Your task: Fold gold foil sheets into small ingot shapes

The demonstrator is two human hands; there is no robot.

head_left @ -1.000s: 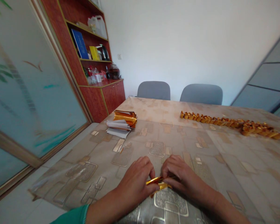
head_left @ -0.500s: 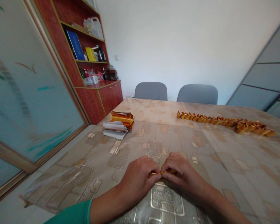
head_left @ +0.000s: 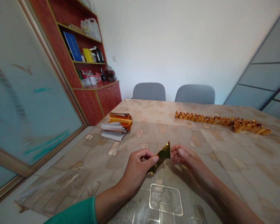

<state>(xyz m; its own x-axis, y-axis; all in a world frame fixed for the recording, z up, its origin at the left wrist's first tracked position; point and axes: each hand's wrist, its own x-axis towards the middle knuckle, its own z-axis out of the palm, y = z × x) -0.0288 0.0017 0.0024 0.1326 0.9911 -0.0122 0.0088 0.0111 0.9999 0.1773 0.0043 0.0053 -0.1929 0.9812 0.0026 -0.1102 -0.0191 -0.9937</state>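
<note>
Beige, geometric-patterned tablecloth [head_left: 74, 193] is covering the table. Between both hands, a folded, pointed strip of shiny gold foil paper [head_left: 163, 154] is slanting upward to the right. Left hand [head_left: 137, 163] is pinching its lower portion; right hand [head_left: 188, 157], half-curled and loosely parted, is hovering just beside the upper tip.

A dining room is being suggested here, though whether in a home or an office cannot be told! A large beige, rectangle-patterned, plastic-covered table [head_left: 238, 161] is being faced by two grey, round-backed chairs [head_left: 149, 91]. And over to the left, a black-and-silver kettle [head_left: 99, 55], translucent plastic jugs [head_left: 94, 29] and a round, dark glass jar [head_left: 109, 75] are being held by a reddish-brown wooden cabinet [head_left: 110, 99], the near side being bounded by a palm-decorated frosted-glass panel [head_left: 43, 124].
</note>
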